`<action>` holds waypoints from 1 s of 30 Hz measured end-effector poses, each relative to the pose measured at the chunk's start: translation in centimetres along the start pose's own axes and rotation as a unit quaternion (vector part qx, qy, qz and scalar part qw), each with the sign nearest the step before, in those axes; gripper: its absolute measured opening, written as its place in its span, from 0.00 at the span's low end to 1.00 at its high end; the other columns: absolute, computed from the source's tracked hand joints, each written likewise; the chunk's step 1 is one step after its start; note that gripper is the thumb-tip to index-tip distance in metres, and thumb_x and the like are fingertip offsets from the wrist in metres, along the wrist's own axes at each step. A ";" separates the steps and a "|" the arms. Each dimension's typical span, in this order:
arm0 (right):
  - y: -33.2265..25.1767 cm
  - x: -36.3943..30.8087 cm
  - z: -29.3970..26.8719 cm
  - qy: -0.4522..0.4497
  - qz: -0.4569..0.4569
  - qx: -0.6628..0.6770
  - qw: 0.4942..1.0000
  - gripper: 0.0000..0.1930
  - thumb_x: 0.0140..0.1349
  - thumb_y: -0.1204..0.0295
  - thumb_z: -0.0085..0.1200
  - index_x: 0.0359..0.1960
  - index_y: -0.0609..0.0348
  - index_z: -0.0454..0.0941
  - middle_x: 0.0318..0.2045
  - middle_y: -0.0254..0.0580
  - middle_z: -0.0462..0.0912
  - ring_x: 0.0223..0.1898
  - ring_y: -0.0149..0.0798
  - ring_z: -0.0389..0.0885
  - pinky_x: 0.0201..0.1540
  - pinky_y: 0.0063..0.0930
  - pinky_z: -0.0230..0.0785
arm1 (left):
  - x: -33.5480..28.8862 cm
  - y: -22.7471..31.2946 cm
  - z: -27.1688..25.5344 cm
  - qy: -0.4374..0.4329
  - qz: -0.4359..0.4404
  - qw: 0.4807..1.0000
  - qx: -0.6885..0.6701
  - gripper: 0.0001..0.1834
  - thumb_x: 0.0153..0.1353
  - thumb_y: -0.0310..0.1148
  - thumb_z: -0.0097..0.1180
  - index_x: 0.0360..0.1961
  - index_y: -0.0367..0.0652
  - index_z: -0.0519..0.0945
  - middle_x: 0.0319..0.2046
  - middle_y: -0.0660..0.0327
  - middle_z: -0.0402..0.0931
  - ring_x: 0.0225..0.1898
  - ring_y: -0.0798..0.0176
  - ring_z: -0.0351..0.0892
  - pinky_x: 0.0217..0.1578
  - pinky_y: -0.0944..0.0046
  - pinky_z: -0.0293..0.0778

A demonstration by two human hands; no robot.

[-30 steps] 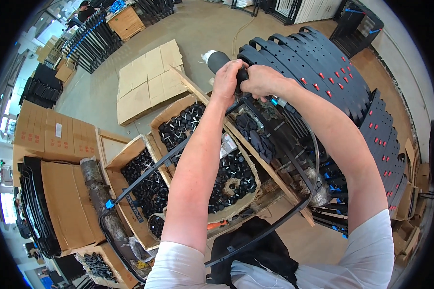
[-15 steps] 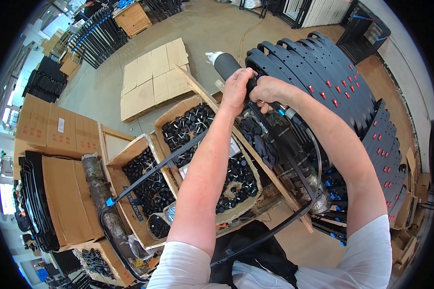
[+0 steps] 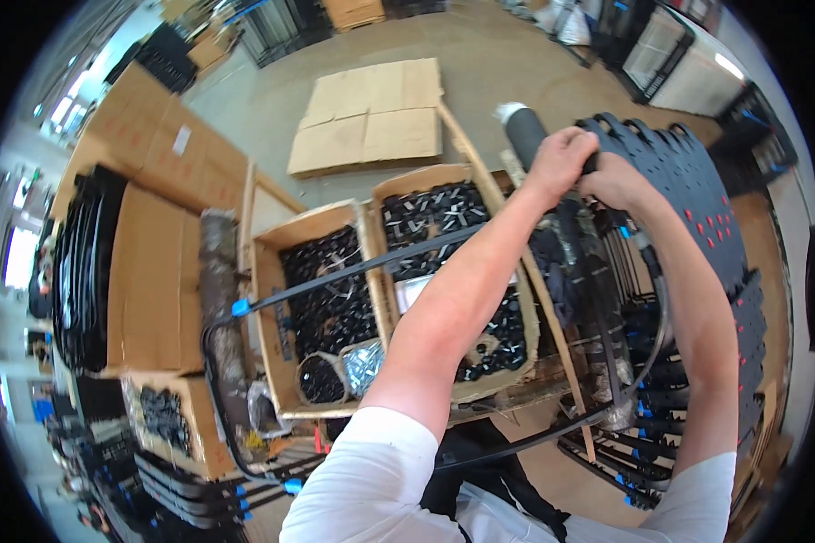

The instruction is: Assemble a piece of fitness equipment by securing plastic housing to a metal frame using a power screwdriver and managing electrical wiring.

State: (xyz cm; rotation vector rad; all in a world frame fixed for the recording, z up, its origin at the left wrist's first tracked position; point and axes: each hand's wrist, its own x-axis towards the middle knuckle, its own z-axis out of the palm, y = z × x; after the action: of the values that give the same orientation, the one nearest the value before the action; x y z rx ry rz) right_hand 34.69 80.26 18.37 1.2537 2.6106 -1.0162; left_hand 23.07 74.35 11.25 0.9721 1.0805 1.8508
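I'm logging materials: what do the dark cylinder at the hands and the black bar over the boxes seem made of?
The dark cylinder looks like foam or rubber, given its matte, even surface; which, I can't tell. The black bar is probably coated metal, being slim, straight and evenly black.

Left of my grip (image 3: pixel 572 163) I see flattened cardboard (image 3: pixel 364 122); farther left, brown cartons (image 3: pixel 157 299); to its right, dark perforated panels (image 3: pixel 675 176) with red fittings (image 3: pixel 708 228).

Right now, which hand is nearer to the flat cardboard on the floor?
Left. The left hand is right of the flat cardboard, at the near end of the dark tube; the right hand is farther right, close beside it.
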 end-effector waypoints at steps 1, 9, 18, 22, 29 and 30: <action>0.1 -1.2 -0.1 0.042 -0.009 0.016 0.999 0.08 0.46 0.70 0.60 0.21 0.64 0.82 0.19 0.40 0.82 0.21 0.37 0.78 0.26 0.37 0.68 | -1.1 1.9 0.2 0.001 -0.010 1.000 0.014 0.16 0.69 0.42 0.61 0.39 0.37 0.84 0.34 0.65 0.81 0.38 0.69 0.77 0.43 0.63 0.75; -19.4 -5.8 12.2 -0.176 -0.118 -0.070 0.975 0.16 0.57 0.63 0.59 0.27 0.68 0.83 0.21 0.44 0.86 0.18 0.38 0.85 0.24 0.36 0.78 | -16.3 12.6 -16.9 0.139 -0.082 0.987 0.012 0.12 0.74 0.39 0.57 0.42 0.40 0.84 0.39 0.65 0.80 0.42 0.69 0.75 0.47 0.65 0.73; -27.0 -6.4 20.2 -0.176 -0.093 -0.121 0.973 0.16 0.56 0.61 0.56 0.24 0.63 0.86 0.19 0.45 0.86 0.24 0.42 0.88 0.34 0.37 0.80 | -22.0 14.1 -26.3 0.164 -0.052 0.985 -0.020 0.12 0.74 0.38 0.57 0.42 0.40 0.84 0.38 0.65 0.80 0.43 0.69 0.76 0.48 0.65 0.73; -27.8 -6.6 21.1 -0.161 -0.080 -0.119 0.977 0.16 0.56 0.60 0.57 0.24 0.63 0.85 0.19 0.45 0.86 0.24 0.41 0.88 0.34 0.37 0.80 | -22.4 14.4 -27.1 0.161 -0.056 0.985 -0.005 0.12 0.74 0.39 0.57 0.43 0.40 0.84 0.38 0.65 0.80 0.42 0.69 0.76 0.47 0.65 0.73; -28.2 -6.5 21.8 -0.170 -0.073 -0.120 0.976 0.18 0.58 0.61 0.56 0.25 0.66 0.85 0.20 0.46 0.86 0.23 0.42 0.88 0.33 0.37 0.80 | -22.6 14.3 -27.8 0.144 -0.067 0.987 -0.031 0.13 0.74 0.40 0.57 0.43 0.40 0.83 0.39 0.65 0.80 0.43 0.69 0.76 0.48 0.64 0.73; -28.2 -6.5 21.9 -0.173 -0.078 -0.121 0.974 0.18 0.58 0.61 0.55 0.25 0.66 0.85 0.20 0.47 0.86 0.23 0.42 0.88 0.33 0.37 0.80 | -22.6 14.1 -27.9 0.145 -0.066 0.987 -0.030 0.13 0.74 0.40 0.57 0.43 0.40 0.83 0.39 0.65 0.80 0.43 0.69 0.76 0.48 0.64 0.73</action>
State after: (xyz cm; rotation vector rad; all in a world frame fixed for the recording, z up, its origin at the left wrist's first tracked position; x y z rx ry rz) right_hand 14.18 50.33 18.52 0.7514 2.4917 -0.8172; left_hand 4.59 40.55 9.16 0.5920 1.2220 1.9417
